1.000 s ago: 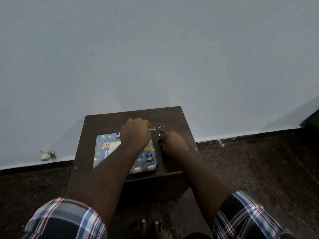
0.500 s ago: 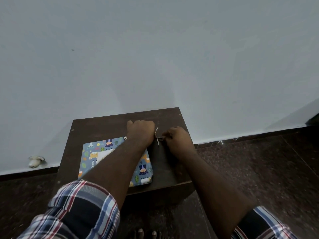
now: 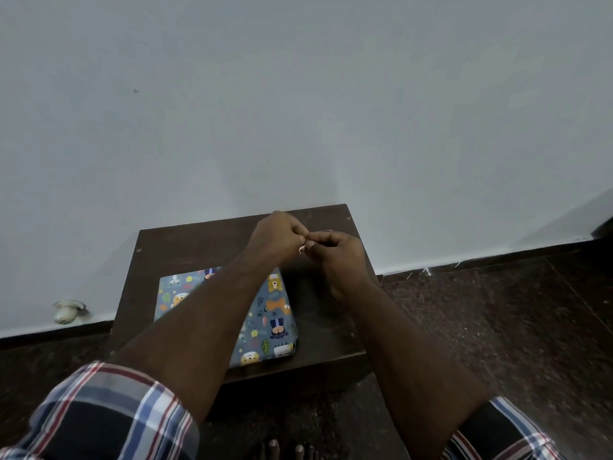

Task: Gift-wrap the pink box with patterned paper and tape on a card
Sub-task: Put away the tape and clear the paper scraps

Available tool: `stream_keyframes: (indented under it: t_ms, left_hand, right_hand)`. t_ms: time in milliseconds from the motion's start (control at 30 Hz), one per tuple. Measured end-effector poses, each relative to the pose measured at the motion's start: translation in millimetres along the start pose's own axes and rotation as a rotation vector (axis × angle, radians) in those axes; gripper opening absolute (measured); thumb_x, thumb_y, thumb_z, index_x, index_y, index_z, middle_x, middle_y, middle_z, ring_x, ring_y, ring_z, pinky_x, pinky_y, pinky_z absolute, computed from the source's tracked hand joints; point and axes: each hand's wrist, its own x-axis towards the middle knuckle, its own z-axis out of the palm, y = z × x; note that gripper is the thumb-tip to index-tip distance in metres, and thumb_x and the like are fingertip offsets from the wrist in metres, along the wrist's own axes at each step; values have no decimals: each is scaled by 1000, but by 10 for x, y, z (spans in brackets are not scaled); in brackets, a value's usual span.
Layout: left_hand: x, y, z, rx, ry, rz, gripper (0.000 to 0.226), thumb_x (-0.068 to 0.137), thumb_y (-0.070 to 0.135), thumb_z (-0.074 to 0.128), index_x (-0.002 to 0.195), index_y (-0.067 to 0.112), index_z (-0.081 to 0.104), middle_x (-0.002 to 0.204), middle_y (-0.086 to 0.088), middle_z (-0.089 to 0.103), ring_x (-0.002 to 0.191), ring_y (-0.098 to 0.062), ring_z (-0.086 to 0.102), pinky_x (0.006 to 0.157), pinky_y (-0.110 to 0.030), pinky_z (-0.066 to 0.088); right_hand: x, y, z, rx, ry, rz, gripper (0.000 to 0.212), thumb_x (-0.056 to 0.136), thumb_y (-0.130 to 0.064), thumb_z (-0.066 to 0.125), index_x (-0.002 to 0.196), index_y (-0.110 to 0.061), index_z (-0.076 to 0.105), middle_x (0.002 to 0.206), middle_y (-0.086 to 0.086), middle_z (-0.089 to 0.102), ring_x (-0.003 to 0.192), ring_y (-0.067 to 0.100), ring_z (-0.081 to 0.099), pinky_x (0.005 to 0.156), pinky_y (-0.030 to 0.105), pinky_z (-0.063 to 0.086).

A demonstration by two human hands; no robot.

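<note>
the box (image 3: 265,313) is already wrapped. your left hand (image 3: 277,235) and right hand (image 3: 335,250) together pinch a small tape piece (image 3: 301,249). the card is not visible yet.

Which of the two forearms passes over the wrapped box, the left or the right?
The left forearm: it crosses above the wrapped box and hides its middle. The right forearm lies beside the box, over bare stool wood.

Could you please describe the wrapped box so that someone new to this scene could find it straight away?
A dark wooden table stands against the pale wall. On its near left part, partly under the left forearm, lies the wrapped box. It is flat, covered in blue paper with cartoon animals.
</note>
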Motion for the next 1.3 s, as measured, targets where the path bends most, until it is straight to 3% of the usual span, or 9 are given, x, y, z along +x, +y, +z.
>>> stream_keyframes:
  t_ms: [200, 433, 567, 733, 867, 967, 1067, 1200, 1300]
  left_hand:
    - [-133, 86, -228, -337, 13, -43, 20, 88, 2, 71, 103, 13, 77, 100, -4, 75, 100, -17, 69, 88, -31, 57]
    - [-464, 59, -491, -354, 25, 19, 37, 88, 7, 75, 124, 13, 71, 112, 0, 74, 98, -13, 71, 89, -29, 58]
    - [-624, 67, -607, -584, -39, -65, 26, 88, 4, 75, 114, 6, 75, 101, -15, 77, 95, -25, 75, 86, -34, 62]
    - [-650, -50, -601, -244, 128, 67, 13, 84, 14, 80, 94, 23, 80, 78, 3, 78, 79, -11, 75, 76, -27, 60]
    - [-594, -185, -575, -113, 181, 66, 8, 89, 14, 75, 94, 18, 80, 80, 1, 75, 66, -4, 69, 56, -8, 49]
    - [-541, -361, -574, -165, 242, 34, 7, 88, 11, 74, 88, 14, 80, 73, 2, 73, 59, -1, 68, 57, -13, 54]
    - [-458, -557, -579, -199, 321, -32, 10, 88, 8, 72, 83, 15, 78, 73, 1, 74, 61, -7, 71, 66, -27, 60]
    - [-380, -702, -596, -220, 344, -53, 12, 89, 7, 72, 82, 15, 78, 77, 2, 75, 58, -4, 70, 60, -14, 54]
    - [-364, -772, -598, -235, 338, -61, 10, 90, 9, 72, 85, 15, 78, 78, 2, 75, 62, -8, 72, 63, -15, 56]
  right_hand:
    - [-91, -290, 62, 180, 26, -10, 15, 85, 4, 73, 100, 1, 76, 94, 17, 76, 91, 30, 75, 85, 43, 61]
    - [-299, -634, 126, 344, -28, 60, 9, 87, 12, 66, 94, 8, 70, 89, 21, 72, 87, 31, 73, 78, 35, 62]
    - [-431, -734, 176, 309, -91, 49, 11, 87, 11, 66, 94, 4, 68, 94, 24, 73, 89, 32, 74, 77, 35, 62]
    - [-456, -777, 326, 291, -131, 106, 18, 88, 17, 59, 91, 4, 70, 85, 17, 74, 76, 19, 75, 72, 27, 62]
    - [-348, -751, 459, 206, -174, 205, 21, 91, 21, 47, 97, 14, 66, 88, 23, 70, 75, 21, 71, 74, 28, 63]
    - [-215, -704, 484, 157, -241, 235, 20, 92, 16, 52, 97, 6, 68, 90, 19, 72, 83, 23, 73, 82, 35, 62]
    - [7, -525, 479, -154, -190, 128, 21, 89, 11, 57, 95, -2, 72, 89, 14, 73, 88, 25, 72, 81, 36, 62]
    - [254, -319, 530, -833, -219, -95, 21, 87, -6, 69, 105, -13, 78, 111, 1, 74, 105, 16, 67, 92, 28, 52]
    - [366, -341, 621, -1014, -355, -116, 20, 85, -17, 78, 105, -14, 79, 111, 0, 75, 104, 15, 67, 87, 24, 50]
